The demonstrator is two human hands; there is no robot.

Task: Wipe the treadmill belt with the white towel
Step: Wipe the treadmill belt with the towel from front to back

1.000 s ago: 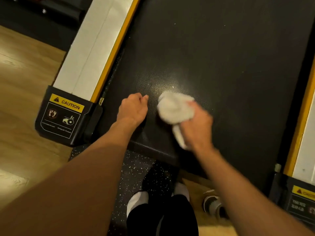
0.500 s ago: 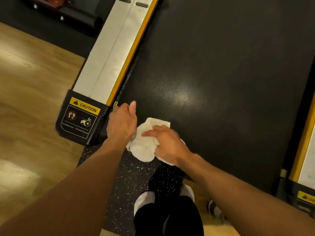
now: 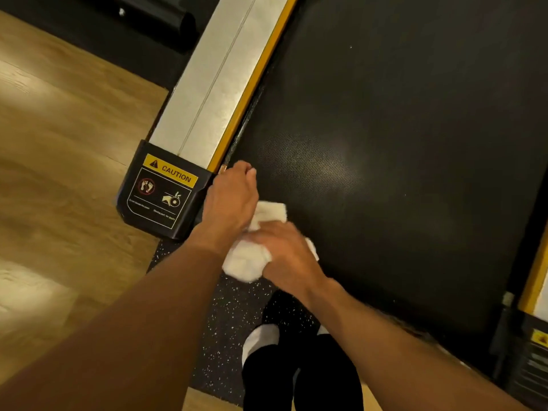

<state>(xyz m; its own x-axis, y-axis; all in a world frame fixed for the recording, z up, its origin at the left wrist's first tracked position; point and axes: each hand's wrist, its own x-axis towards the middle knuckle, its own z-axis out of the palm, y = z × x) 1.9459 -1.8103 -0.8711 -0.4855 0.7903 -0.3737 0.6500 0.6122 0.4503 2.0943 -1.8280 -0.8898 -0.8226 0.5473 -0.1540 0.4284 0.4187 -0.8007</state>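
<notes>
The black treadmill belt (image 3: pixel 400 137) fills the upper right of the head view. A crumpled white towel (image 3: pixel 246 259) lies at the belt's near left corner, hanging over the rear edge. My right hand (image 3: pixel 284 253) lies on top of the towel and grips it. My left hand (image 3: pixel 231 203) rests on the belt's left edge right beside the towel, fingers curled and touching the towel's left side; it holds nothing that I can see.
A silver side rail (image 3: pixel 219 78) with a yellow strip runs along the belt's left. Its black end cap carries a CAUTION label (image 3: pixel 170 173). The right rail's end cap (image 3: pixel 533 345) shows at far right. My feet (image 3: pixel 267 339) stand on a speckled mat (image 3: pixel 219 315); wood floor (image 3: pixel 59 173) lies left.
My right hand swept the towel from the belt's middle to its near left corner, next to my left hand. My left hand shifted slightly left toward the rail end.
</notes>
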